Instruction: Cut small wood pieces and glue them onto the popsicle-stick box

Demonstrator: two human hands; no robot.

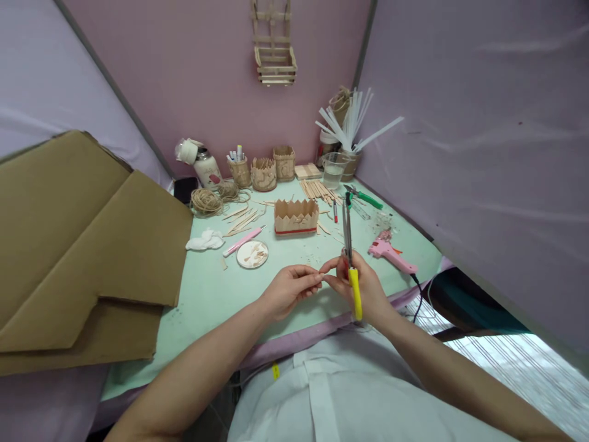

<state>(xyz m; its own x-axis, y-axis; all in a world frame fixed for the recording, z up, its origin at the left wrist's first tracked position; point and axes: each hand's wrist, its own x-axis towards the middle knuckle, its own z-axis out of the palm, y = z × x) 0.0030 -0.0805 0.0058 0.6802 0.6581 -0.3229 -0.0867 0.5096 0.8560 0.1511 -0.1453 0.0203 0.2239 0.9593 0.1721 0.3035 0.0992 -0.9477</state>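
My left hand [294,288] is closed in a pinch near the table's front edge. Whatever lies between its fingertips is too small to make out. Right against it, my right hand [361,285] brings thumb and forefinger to the same spot. Yellow-handled scissors [354,291] rest in my right hand, their long grey blades pointing up and away from me. Beyond both hands stands a small wooden box [296,218] with a jagged top edge and a red stripe along its base. Left of it lies a round white dish [252,253] with small wood pieces on it.
A pink glue gun [391,253] and green-handled pliers [368,197] lie at right. Wooden sticks [317,190], a water cup [333,173], carved pots [264,174] and twine [205,201] stand behind. A pink craft knife [242,241] lies left; large cardboard [92,245] covers the far left.
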